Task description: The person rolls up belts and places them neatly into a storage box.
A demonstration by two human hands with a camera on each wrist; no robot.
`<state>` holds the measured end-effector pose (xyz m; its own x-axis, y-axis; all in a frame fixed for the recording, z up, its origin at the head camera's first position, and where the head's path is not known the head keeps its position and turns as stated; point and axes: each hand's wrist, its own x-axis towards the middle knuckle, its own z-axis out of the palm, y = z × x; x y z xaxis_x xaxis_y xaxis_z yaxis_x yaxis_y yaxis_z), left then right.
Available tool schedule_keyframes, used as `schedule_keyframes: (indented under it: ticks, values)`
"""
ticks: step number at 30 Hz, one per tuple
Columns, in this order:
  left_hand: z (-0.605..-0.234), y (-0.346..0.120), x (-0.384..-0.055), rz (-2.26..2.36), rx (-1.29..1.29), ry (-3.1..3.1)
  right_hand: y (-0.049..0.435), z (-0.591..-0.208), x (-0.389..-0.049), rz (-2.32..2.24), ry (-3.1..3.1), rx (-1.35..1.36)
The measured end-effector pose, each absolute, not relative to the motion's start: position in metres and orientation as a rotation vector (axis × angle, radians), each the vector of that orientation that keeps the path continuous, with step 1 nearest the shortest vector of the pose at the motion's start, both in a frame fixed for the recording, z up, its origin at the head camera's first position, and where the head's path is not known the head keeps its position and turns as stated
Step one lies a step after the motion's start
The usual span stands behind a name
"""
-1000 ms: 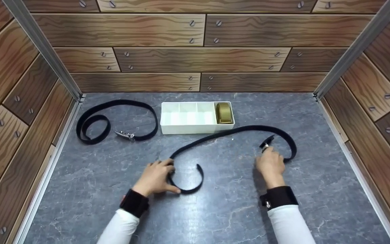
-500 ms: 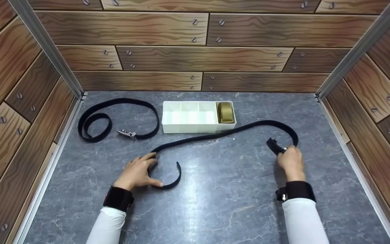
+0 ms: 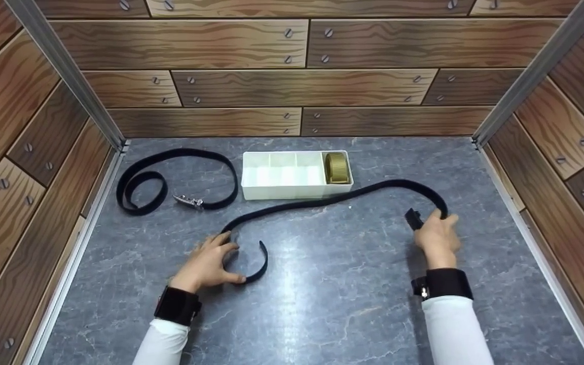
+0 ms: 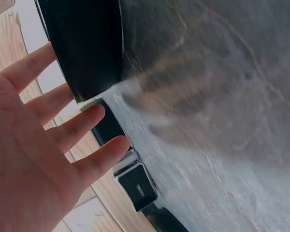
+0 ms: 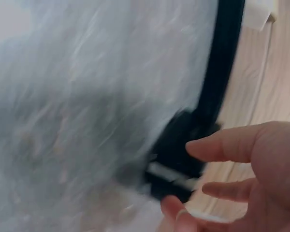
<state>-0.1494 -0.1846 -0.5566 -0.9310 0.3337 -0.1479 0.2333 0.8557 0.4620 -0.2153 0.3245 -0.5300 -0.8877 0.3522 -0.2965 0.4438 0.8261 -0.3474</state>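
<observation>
A long black belt (image 3: 312, 204) stands on edge across the grey floor, its tail curling round near my left hand (image 3: 210, 263). That hand has its fingers spread; the thumb touches the belt close to the tail. In the left wrist view the fairly straight fingers (image 4: 89, 121) meet the belt's dark strap (image 4: 89, 43). At the other end my right hand (image 3: 438, 237) holds the belt by its buckle end (image 3: 413, 219). The right wrist view has the thumb on the near side of the dark buckle (image 5: 171, 159) and a fingertip below it, slightly blurred.
A second black belt (image 3: 183, 152) lies coiled at the back left, its silver buckle (image 3: 188, 202) showing. A white compartment box (image 3: 292, 192) stands at the back middle; its right compartment holds a rolled olive belt (image 3: 337, 168). Wood-patterned walls (image 3: 241, 121) enclose the floor.
Over the last second my left hand moved left and my right hand moved right, drawing the belt out wider. In the last half second both hands barely shifted; the right fingers changed position slightly.
</observation>
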Motion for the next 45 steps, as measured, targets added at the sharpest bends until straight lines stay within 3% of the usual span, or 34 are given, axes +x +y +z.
schedule_keyframes:
  ticks: [4, 9, 16, 21, 25, 31, 33, 39, 45]
  values:
    - [-0.556, -0.178, -0.144, 0.630, 0.523, 2.837, 0.296, -0.519, -0.211, -0.631, 2.895, 0.545]
    - [-0.557, -0.172, -0.138, 0.633, 0.650, 2.848, 0.256, -0.511, -0.203, -0.624, 2.970, 0.242]
    - [-0.564, -0.152, -0.133, 0.534, 0.863, 2.965, 0.186, -0.529, -0.190, -0.764, 2.820, -0.268]
    - [-0.566, -0.125, -0.132, 0.420, 0.827, 3.083, 0.136, -0.537, -0.179, -0.793, 2.673, -0.503]
    - [-0.561, -0.107, -0.133, 0.476, 0.808, 3.039, 0.111, -0.542, -0.175, -0.798, 2.645, -0.540]
    - [-0.558, -0.100, -0.140, 0.818, 0.883, 2.974, 0.097, -0.555, -0.177, -0.782, 2.692, -0.362]
    - [-0.558, -0.103, -0.144, 0.904, 0.788, 3.081, 0.096, -0.557, -0.178, -0.808, 2.680, -0.312]
    - [-0.559, -0.116, -0.153, 0.904, 0.035, 3.239, 0.095, -0.564, -0.179, -0.929, 2.635, -0.368]
    - [-0.562, -0.120, -0.163, 0.880, 0.048, 3.116, 0.089, -0.566, -0.181, -0.896, 2.671, -0.585]
